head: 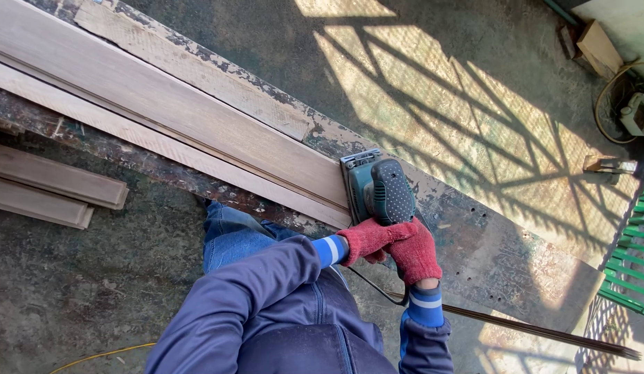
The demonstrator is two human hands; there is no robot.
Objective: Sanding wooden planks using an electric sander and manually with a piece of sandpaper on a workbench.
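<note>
At far left, short grey boards [55, 187] lie stacked on the rough concrete floor [79, 291]. Above them a long, worn counter [488, 249] with flaking paint runs diagonally, and pale, smooth planks [170, 118] lie lengthwise along it. The left hand [369, 239], in a red knitted glove with a blue-and-white cuff, closes on the rear of a teal and black electric sander [377, 188]. The sander's flat rectangular pad sits on the near end of the planks, just beyond both hands. The right hand [415, 251], gloved the same way, clamps over the sander's dimpled rounded grip from the right, touching the left hand. A thin dark rod [543, 331] stretches rightward below the counter. Sunlight casts lattice shadows on the floor, and green slatted metalwork [630, 270] stands at the right edge.
</note>
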